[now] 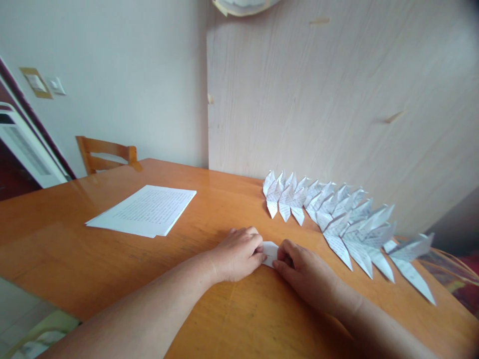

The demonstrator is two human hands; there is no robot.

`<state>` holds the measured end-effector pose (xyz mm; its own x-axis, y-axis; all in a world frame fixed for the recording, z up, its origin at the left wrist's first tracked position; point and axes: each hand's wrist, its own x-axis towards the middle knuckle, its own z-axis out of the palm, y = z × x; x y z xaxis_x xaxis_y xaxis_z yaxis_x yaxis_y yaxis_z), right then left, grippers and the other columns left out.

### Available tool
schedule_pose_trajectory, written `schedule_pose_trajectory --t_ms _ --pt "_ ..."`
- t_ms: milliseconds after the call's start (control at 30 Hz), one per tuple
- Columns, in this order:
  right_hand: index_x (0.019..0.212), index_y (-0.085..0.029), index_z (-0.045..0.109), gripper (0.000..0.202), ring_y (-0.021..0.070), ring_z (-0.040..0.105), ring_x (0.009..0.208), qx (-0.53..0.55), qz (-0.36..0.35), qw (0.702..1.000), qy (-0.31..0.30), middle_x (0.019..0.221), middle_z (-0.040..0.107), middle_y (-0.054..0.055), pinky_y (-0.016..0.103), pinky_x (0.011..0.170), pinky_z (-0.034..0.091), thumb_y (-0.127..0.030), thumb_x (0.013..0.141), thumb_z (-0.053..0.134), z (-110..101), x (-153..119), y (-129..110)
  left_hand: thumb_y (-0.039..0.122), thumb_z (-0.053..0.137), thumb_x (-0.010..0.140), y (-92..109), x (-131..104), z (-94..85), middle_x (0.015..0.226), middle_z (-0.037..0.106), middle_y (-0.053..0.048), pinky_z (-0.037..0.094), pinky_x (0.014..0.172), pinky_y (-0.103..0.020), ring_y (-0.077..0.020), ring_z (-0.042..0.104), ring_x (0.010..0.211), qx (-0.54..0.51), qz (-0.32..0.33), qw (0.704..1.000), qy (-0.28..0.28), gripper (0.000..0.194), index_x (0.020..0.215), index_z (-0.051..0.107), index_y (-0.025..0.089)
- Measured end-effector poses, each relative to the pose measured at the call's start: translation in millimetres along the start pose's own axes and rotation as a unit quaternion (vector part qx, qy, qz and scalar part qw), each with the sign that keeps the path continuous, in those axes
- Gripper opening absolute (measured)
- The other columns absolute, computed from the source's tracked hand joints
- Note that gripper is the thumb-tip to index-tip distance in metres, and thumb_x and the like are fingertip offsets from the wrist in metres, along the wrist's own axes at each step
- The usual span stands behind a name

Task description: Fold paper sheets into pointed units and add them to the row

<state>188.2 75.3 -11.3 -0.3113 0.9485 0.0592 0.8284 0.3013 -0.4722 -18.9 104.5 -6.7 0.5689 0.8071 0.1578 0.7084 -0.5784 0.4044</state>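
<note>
A small folded piece of white paper lies between my two hands, low over the wooden table. My left hand pinches its left edge, thumb and fingers pressed together. On the other side, my right hand grips the paper's right edge with curled fingers. Parts of the paper are hidden behind the fingertips. To the right stand several rows of folded paper pieces with pointed tips and printed text on them.
A stack of printed sheets lies on the table to the left. Behind the table's far left edge is a wooden chair. A pale wood panel rises behind the folded pieces. Wall switches show at the left.
</note>
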Motion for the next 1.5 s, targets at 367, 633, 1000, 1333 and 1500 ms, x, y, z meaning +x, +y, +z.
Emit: schedule_pose_trajectory --t_ms 367,633,1000,1333,1500 --pt "0.079 -0.022 0.051 0.013 0.0168 0.055 0.069 -0.015 0.002 1.000 -0.002 0.078 0.065 0.001 0.028 0.059 0.029 -0.023 0.091 0.056 -0.2 2.1 1.1 0.030 0.053 0.095 2.6 0.4 -1.4 0.098 0.060 -0.003 0.042 0.080 -0.034 -0.0201 0.059 0.091 0.016 0.001 1.000 -0.013 0.015 0.084 0.059 0.021" --pt "0.079 -0.022 0.050 0.013 0.0166 0.054 0.069 -0.015 -0.002 1.000 -0.008 0.078 0.064 0.001 0.028 0.058 0.029 -0.025 0.091 0.055 -0.6 2.6 2.1 0.028 0.055 0.093 2.9 1.0 0.1 0.098 0.059 -0.002 0.041 0.078 -0.034 -0.0199 0.058 0.091 0.009 -0.006 1.000 -0.008 0.010 0.085 0.057 0.022" --pt "0.082 -0.022 0.055 0.006 0.0164 0.054 0.068 0.014 0.010 0.999 -0.028 0.076 0.063 0.000 0.027 0.058 0.030 -0.022 0.088 0.056 -6.5 4.2 -1.2 0.017 0.052 0.093 4.0 1.0 -0.1 0.107 0.061 0.002 0.039 0.087 -0.036 -0.0196 0.059 0.104 -0.023 0.013 1.000 -0.017 0.020 0.096 0.067 0.030" --pt "0.085 -0.022 0.054 0.003 0.0157 0.053 0.068 0.038 -0.005 0.999 -0.029 0.076 0.061 0.000 0.027 0.059 0.033 -0.020 0.086 0.057 -7.5 6.0 8.5 0.015 0.050 0.092 2.3 0.7 2.6 0.107 0.061 0.001 0.038 0.089 -0.039 -0.0200 0.059 0.106 -0.027 0.015 0.999 -0.011 0.024 0.095 0.068 0.030" --pt "0.086 -0.021 0.055 0.003 0.0151 0.052 0.067 0.049 0.002 0.997 -0.051 0.074 0.060 -0.001 0.027 0.058 0.034 -0.019 0.087 0.053 -14.8 7.4 6.6 0.015 0.050 0.091 1.6 1.0 3.6 0.108 0.060 0.002 0.038 0.090 -0.040 -0.0205 0.059 0.103 -0.016 0.012 1.000 -0.011 0.024 0.097 0.067 0.030"
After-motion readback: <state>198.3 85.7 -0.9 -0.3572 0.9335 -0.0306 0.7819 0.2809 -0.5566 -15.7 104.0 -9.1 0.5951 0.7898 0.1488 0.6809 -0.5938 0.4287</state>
